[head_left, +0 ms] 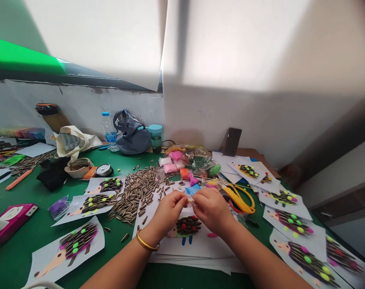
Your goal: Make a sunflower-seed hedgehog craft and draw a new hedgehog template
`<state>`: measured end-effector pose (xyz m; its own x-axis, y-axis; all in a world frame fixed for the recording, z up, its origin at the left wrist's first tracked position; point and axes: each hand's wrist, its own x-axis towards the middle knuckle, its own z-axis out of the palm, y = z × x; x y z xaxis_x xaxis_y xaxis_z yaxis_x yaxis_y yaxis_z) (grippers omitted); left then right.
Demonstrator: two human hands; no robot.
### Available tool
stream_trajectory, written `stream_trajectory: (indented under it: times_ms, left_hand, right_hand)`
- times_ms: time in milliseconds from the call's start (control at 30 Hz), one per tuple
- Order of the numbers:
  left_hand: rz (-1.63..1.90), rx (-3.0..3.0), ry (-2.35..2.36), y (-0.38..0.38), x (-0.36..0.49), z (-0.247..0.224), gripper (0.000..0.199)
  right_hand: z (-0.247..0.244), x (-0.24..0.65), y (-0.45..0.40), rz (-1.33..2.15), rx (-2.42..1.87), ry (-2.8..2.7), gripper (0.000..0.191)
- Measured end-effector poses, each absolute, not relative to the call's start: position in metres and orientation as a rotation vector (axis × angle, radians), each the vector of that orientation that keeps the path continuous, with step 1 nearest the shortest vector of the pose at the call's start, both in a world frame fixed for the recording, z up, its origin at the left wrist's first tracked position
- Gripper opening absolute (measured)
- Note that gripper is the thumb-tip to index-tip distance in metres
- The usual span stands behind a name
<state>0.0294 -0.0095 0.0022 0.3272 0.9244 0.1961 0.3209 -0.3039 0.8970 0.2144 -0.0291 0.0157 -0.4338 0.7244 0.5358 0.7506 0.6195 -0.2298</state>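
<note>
Bare forearms (126, 251) cross the green counter (110, 245); left hand (169, 210) and right hand (211, 206) pinch a small pale piece (189, 203) between them, long axis unclear, shiny blue packet (193, 189) just beyond.

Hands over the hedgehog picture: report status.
Left hand and right hand meet at fingertips, small pale item pinched between, identity unclear. Hedgehog picture below. Blue packet just beyond; loose seeds to the left.

The left hand (170, 208) and right hand (213, 206) pinch a small pale item (190, 202) above a hedgehog picture (187, 226); striped seeds (136, 194) lie at ten o'clock from them.
</note>
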Motion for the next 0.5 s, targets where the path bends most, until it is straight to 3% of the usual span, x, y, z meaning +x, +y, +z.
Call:
stream_trajectory:
  times_ms: [67, 267, 500]
  left_hand:
    - [0.979, 1.863, 1.121, -0.0092, 0.0285, 0.0016, 0.026]
    - [1.006, 1.87, 1.119, -0.0081, 0.0283, 0.0014, 0.012]
    - [1.045, 1.96, 1.159, -0.01, 0.0277, 0.004, 0.012]
  right_hand:
    - [0.0151, 0.2145, -0.0287, -0.036, -1.157, -2.232, 0.013]
    - [0.0122, 0.2127, -0.0291, -0.017, -1.143, -2.222, 0.009]
    - [0.013, 0.2118, -0.0289, -0.062, -1.161, -2.264, 0.017]
